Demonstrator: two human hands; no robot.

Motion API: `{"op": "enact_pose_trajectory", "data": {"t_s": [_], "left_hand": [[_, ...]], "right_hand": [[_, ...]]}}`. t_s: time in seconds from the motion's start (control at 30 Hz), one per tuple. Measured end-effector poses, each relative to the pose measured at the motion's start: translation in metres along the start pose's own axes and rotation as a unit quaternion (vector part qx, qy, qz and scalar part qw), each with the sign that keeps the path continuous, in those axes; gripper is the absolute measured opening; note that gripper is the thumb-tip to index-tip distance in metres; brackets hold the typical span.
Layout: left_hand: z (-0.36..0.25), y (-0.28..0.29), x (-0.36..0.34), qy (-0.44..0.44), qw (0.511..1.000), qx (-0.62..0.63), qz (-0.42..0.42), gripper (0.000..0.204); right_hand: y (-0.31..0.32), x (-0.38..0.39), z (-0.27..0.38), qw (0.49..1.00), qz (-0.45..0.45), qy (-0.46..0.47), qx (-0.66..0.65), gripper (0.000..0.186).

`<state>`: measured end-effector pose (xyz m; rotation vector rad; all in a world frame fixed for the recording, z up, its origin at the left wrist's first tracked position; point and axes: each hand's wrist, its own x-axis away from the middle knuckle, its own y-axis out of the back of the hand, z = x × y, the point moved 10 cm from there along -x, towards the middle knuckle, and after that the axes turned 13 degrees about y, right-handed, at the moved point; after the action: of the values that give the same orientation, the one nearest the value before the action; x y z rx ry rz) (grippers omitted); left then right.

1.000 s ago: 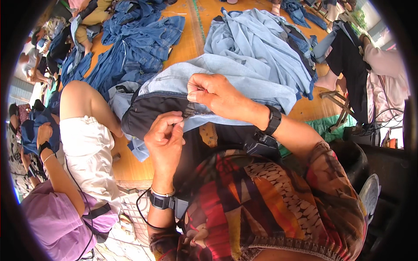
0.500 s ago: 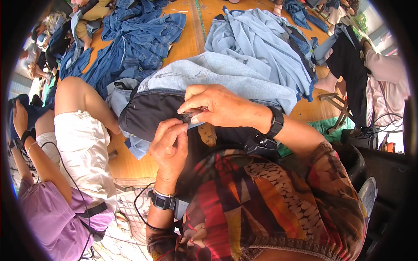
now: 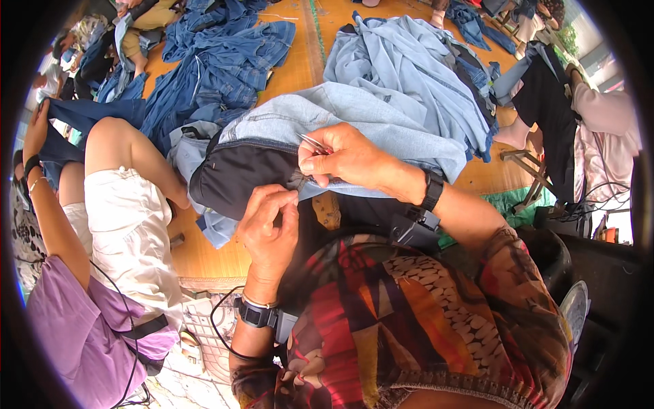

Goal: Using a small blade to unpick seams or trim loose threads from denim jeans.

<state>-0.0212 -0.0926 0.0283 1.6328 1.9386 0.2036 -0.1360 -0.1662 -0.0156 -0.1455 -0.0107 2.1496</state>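
Two hands, both yours, at the near edge of the light-blue garment (image 3: 300, 112). The garment lies before you over the table (image 3: 211, 262), with black cloth (image 3: 235, 170) at its left end.

One right hand (image 3: 351, 155), over the garment's near edge: fingers wrapped round a small metal tool (image 3: 315, 143), points bare and aimed up and left. Probably snips; too small to be sure.

One left hand (image 3: 268, 225), at the garment's near edge, just below the black cloth: thumb and forefinger drawn together in a pinch. Whether thread, cloth or nothing sits between them cannot be told.

One pile of light-blue clothes (image 3: 402, 75), beyond the garment. One pile of dark-blue clothes (image 3: 204, 82), beyond and left of it.

Handling notes, three, by judgement. First: hold the garment's edge taut and flat with your left hand, so no fold of black cloth strays under the points. Second: bring the points in level along the edge rather than down into the weave. Third: keep your left fingertips clear of their line, and work in small, light strokes.
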Motion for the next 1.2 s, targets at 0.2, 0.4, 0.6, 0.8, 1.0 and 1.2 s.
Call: {"op": "enact_pose_trajectory", "data": {"t_s": [0.2, 0.4, 0.6, 0.8, 1.0, 1.2], "left_hand": [[-0.015, 0.003, -0.005, -0.024, 0.995, -0.094, 0.006, 0.020], [0.001, -0.010, -0.023, 0.086, 0.993, 0.074, 0.032, 0.016], [0.011, -0.018, -0.026, 0.064, 0.991, 0.104, 0.049, 0.004], [0.028, -0.020, -0.029, 0.167, 0.976, 0.123, 0.069, 0.007], [0.025, -0.022, -0.033, 0.174, 0.974, 0.119, 0.082, 0.009], [0.028, -0.024, -0.033, 0.173, 0.972, 0.130, 0.087, 0.009]], "right_hand": [[-0.004, 0.001, 0.011, 0.997, 0.036, 0.045, 0.056, 0.007], [-0.018, 0.011, 0.058, 0.932, 0.019, 0.288, 0.219, 0.011], [-0.020, 0.009, 0.062, 0.927, 0.048, 0.267, 0.260, 0.017], [0.010, 0.008, 0.051, 0.947, 0.091, 0.124, 0.283, 0.024], [0.001, 0.009, 0.051, 0.911, 0.127, 0.125, 0.372, 0.017], [-0.005, 0.001, 0.055, 0.892, 0.121, 0.143, 0.412, 0.013]]}}
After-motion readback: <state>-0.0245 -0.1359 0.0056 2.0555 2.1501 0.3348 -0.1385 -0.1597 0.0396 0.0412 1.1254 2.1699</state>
